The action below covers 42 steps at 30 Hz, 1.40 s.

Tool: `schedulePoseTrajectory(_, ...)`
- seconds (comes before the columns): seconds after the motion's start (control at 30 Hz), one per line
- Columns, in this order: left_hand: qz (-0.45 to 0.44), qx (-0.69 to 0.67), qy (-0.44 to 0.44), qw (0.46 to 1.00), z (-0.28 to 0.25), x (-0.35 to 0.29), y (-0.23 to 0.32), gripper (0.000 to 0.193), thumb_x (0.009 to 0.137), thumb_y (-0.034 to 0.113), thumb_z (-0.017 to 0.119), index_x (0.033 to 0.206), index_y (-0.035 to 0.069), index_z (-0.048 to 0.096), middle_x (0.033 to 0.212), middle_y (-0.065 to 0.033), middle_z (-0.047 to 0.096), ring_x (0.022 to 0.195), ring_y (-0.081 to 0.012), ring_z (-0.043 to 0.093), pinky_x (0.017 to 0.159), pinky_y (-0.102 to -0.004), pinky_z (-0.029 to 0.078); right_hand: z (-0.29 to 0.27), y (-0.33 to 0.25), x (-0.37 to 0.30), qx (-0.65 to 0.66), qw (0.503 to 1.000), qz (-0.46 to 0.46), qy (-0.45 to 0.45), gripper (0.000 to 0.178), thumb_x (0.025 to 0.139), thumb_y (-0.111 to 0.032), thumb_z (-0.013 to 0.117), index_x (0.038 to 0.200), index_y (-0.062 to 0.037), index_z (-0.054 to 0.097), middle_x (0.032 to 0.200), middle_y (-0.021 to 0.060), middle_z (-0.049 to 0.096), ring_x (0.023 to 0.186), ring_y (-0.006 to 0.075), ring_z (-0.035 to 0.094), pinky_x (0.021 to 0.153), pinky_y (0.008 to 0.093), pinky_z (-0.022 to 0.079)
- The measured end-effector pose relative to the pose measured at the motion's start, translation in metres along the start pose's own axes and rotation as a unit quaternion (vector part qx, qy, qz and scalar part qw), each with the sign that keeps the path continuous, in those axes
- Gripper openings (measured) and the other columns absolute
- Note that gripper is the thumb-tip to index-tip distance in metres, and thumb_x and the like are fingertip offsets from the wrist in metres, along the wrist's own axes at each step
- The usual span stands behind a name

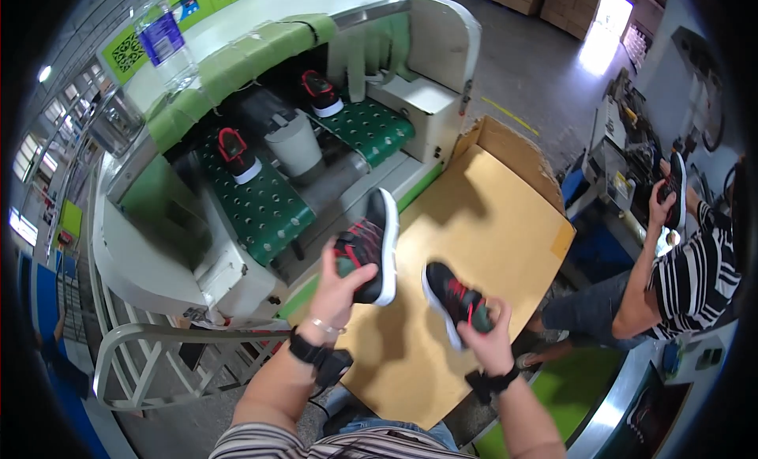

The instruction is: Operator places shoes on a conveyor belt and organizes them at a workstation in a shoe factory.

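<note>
My left hand point(334, 291) is closed around a black sneaker point(374, 236) with red trim and a white sole, held up with its toe pointing away from me and its sole turned to the right. Lower and to the right, my right hand point(489, 336) grips a second black and red sneaker point(448, 291) at its heel end, the toe toward the upper left. Both shoes are over a tan board point(474, 230). Inside the machine ahead, one similar sneaker point(241, 160) rests on the left green perforated belt point(257, 210), another sneaker point(322, 95) on the right belt point(371, 127).
The machine's pale housing point(150, 246) curves around the belts, with a white bucket-shaped part point(294, 145) between them. A plastic bottle point(164, 44) stands on top. A grey metal railing point(158, 332) is at left. At right, a co-worker in a striped shirt point(695, 269) holds a shoe point(677, 192).
</note>
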<state>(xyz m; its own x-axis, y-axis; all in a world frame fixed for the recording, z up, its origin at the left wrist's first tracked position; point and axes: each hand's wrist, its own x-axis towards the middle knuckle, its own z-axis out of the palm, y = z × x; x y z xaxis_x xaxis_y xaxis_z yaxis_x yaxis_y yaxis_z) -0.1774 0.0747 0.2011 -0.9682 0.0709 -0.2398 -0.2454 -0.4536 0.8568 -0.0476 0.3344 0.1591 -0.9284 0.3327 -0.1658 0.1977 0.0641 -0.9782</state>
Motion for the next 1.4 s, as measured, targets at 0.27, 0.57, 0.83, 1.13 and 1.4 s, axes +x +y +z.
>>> schedulePoseTrajectory(0.27, 0.303, 0.357, 0.269, 0.842, -0.026, 0.043, 0.08, 0.089, 0.082, 0.002, 0.064, 0.152, -0.001, 0.009, 0.151, -0.0264, 0.025, 0.139, -0.0358, 0.031, 0.115, -0.0389, 0.025, 0.151, -0.162, 0.252, -0.233, 0.892, -0.381, -0.072, 0.078, 0.077, -0.007, 0.076, 0.143, -0.01, 0.035, 0.132, 0.0225, 0.053, 0.12, 0.0371, 0.054, 0.103, 0.0398, 0.044)
schedulePoseTrajectory(0.57, 0.422, 0.432, 0.175, 0.778, -0.028, 0.006, 0.047, 0.079, 0.089, 0.014, 0.063, 0.153, 0.001, 0.017, 0.158, -0.0245, 0.01, 0.146, -0.041, 0.016, 0.117, -0.0435, 0.019, 0.093, -0.002, 0.15, -0.32, 0.895, -0.283, -0.126, 0.09, 0.08, -0.013, 0.072, 0.153, -0.0071, 0.019, 0.151, 0.0254, 0.031, 0.14, 0.0391, 0.03, 0.116, 0.0436, 0.026)
schedulePoseTrajectory(0.83, -0.049, 0.791, -0.233, 0.564, -0.121, -0.132, -0.156, 0.108, 0.079, 0.071, 0.057, 0.157, 0.016, 0.006, 0.16, -0.0253, -0.008, 0.146, -0.0478, -0.007, 0.111, -0.0699, 0.003, -0.034, 0.135, -0.155, -0.538, 0.796, -0.042, -0.274, 0.122, 0.058, -0.064, 0.08, 0.155, -0.0195, 0.019, 0.16, 0.0213, 0.011, 0.145, 0.0493, 0.006, 0.109, 0.0695, 0.018)
schedulePoseTrajectory(1.13, -0.06, 0.814, -0.235, 0.529, -0.115, -0.129, -0.154, 0.11, 0.076, 0.078, 0.052, 0.157, 0.021, 0.004, 0.16, -0.0234, -0.009, 0.146, -0.0468, -0.009, 0.112, -0.0678, 0.0, -0.021, 0.14, -0.163, -0.571, 0.781, -0.008, -0.253, 0.138, 0.049, -0.062, 0.086, 0.156, -0.0147, 0.012, 0.16, 0.0243, -0.001, 0.145, 0.0513, 0.0, 0.106, 0.0662, 0.03)
schedulePoseTrajectory(1.4, -0.066, 0.818, -0.224, 0.526, -0.113, -0.136, -0.154, 0.108, 0.078, 0.077, 0.051, 0.157, 0.021, 0.004, 0.161, -0.0221, -0.01, 0.147, -0.0439, -0.01, 0.113, -0.0655, -0.001, -0.022, 0.132, -0.17, -0.554, 0.796, 0.01, -0.243, 0.134, 0.052, -0.056, 0.087, 0.156, -0.017, 0.011, 0.161, 0.0214, 0.002, 0.147, 0.0477, -0.002, 0.109, 0.0647, 0.027)
